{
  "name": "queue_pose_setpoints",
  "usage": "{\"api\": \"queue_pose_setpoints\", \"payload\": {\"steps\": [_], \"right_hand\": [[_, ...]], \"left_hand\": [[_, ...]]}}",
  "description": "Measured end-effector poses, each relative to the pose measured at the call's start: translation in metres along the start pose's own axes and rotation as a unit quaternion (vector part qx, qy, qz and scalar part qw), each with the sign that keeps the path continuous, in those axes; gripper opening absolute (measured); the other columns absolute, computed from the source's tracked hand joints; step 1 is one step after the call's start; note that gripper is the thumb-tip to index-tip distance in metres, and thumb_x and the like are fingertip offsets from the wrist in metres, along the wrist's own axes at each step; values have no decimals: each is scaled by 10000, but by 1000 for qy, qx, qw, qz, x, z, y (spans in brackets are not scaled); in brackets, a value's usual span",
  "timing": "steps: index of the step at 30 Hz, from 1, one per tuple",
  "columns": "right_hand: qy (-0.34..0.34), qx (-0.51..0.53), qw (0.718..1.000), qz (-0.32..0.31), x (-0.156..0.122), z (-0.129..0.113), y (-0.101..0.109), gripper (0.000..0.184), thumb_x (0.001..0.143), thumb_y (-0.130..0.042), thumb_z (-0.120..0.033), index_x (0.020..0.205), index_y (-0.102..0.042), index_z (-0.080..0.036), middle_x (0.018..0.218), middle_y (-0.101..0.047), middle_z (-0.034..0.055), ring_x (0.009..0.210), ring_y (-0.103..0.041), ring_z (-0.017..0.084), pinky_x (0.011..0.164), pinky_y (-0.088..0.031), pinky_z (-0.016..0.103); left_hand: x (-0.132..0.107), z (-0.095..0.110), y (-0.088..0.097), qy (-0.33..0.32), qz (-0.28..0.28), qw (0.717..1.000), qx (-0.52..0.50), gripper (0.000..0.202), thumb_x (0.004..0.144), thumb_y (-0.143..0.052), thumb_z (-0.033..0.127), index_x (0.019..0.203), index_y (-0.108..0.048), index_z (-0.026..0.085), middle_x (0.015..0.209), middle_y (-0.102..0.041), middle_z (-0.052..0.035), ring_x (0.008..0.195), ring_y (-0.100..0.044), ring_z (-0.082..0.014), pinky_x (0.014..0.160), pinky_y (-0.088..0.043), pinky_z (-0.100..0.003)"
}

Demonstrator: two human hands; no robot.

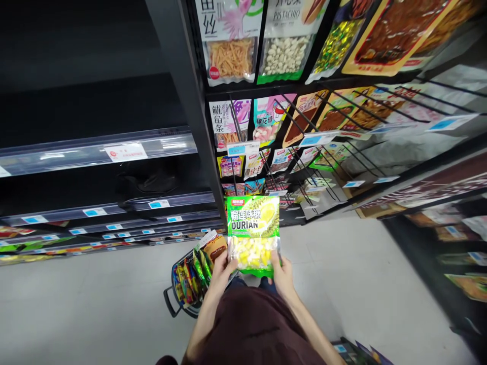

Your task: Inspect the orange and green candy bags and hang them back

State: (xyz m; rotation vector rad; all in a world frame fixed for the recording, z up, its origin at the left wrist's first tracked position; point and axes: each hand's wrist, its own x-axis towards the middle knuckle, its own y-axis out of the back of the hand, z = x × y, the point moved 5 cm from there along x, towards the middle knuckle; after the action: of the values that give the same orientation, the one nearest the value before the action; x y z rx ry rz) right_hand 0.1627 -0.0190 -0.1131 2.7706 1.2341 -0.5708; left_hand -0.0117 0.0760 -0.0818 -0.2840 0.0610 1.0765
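In the middle of the frame, the left hand (221, 267) and the right hand (280, 271) are both clamped on the bottom corners of a green durian candy bag (253, 234), held upright. Just lower left of it sits a shopping basket (178, 289) with snack packs. I think a soft, even pinch on both sides works best, so the candy inside does not get squashed.

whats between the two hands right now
The green durian candy bag: the left hand grips its lower left corner, the right hand its lower right, in the head view.
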Motion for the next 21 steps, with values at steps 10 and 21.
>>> {"api": "queue_pose_setpoints", "payload": {"steps": [10,21], "right_hand": [[-13,77,994,82,2,-8,16,475,812,-620,-630,679,-537,-181,450,-457,-68,300,-379,81,239,-305,201],[59,-2,993,102,-5,-12,28,491,818,-600,-646,633,-455,-215,395,-452,-68,286,-437,123,277,-344,238]], "left_hand": [[3,8,-23,8,-38,997,-59,317,821,-730,418,795,-542,165,822,-639,-44,783,-631,-203,729,-517,-311],[-2,-4,-21,-1,12,998,-56,305,831,-729,361,803,-482,184,678,-483,45,631,-447,-116,602,-330,-212]]}}
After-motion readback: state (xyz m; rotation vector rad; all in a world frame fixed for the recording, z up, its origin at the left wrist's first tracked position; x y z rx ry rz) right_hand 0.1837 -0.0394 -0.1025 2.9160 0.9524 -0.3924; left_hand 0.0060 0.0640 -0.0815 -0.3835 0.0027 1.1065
